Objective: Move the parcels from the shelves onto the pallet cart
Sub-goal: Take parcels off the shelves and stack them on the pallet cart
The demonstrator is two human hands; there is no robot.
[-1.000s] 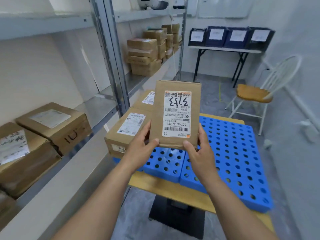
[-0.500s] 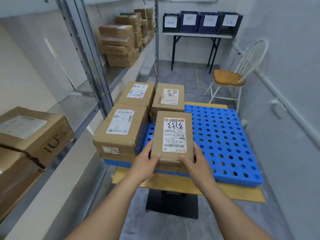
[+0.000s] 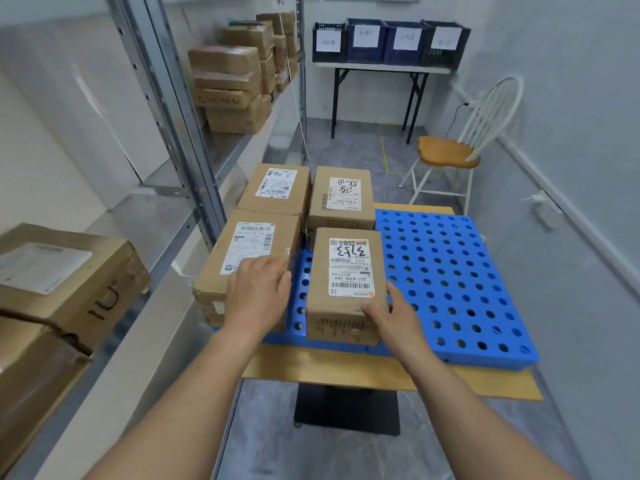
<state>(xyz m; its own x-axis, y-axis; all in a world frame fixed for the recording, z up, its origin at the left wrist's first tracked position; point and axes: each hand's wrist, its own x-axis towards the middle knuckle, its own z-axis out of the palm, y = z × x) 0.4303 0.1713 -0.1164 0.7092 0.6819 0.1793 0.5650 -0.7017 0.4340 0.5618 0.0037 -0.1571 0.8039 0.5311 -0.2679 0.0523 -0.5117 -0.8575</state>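
Observation:
The parcel marked 3153 (image 3: 346,265) lies flat on the blue pallet (image 3: 450,271) of the cart, at its near edge. My right hand (image 3: 391,317) holds the parcel's near right corner, thumb on top and fingers along the side. My left hand (image 3: 258,296) rests with relaxed fingers on the neighbouring front-left parcel (image 3: 249,244). Behind them lie two more parcels, one at the back left (image 3: 277,188) and one at the back right (image 3: 341,195). More brown parcels sit on the shelf at my left (image 3: 69,271) and stacked farther along it (image 3: 232,88).
The pallet lies on a wooden cart deck (image 3: 329,368). A metal shelf upright (image 3: 173,116) stands close to the cart's left side. A white chair (image 3: 450,154) and a folding table (image 3: 381,67) with dark crates stand at the back. A wall runs along the right.
The parcel marked 3153 came down from in front of me onto the pallet. My left hand let go of it and moved onto the front-left parcel.

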